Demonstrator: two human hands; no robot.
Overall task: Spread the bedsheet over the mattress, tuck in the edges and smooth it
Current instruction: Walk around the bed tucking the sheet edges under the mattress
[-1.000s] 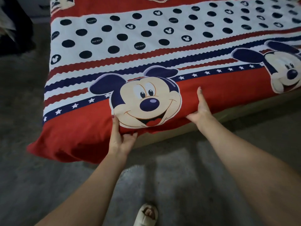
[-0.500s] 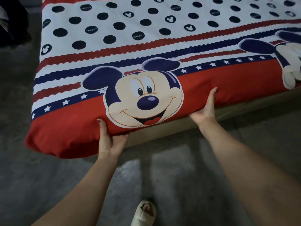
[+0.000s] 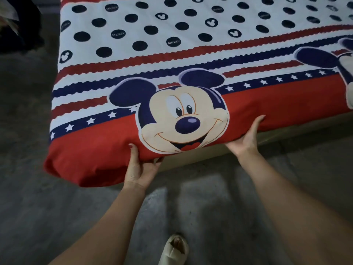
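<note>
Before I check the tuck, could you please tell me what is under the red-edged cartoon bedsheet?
Under the red-edged cartoon bedsheet a pale bed base shows; the left hand's fingers reach beneath. The mattress is covered.

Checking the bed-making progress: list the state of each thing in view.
bedsheet: spread flat over the top, near edge wrapped round the mattress side
mattress corner: covered in red cloth, raised off the base
left hand: grips the covered near edge, fingers underneath
right hand: open, pressed against the near edge
sandal: on the floor
</note>
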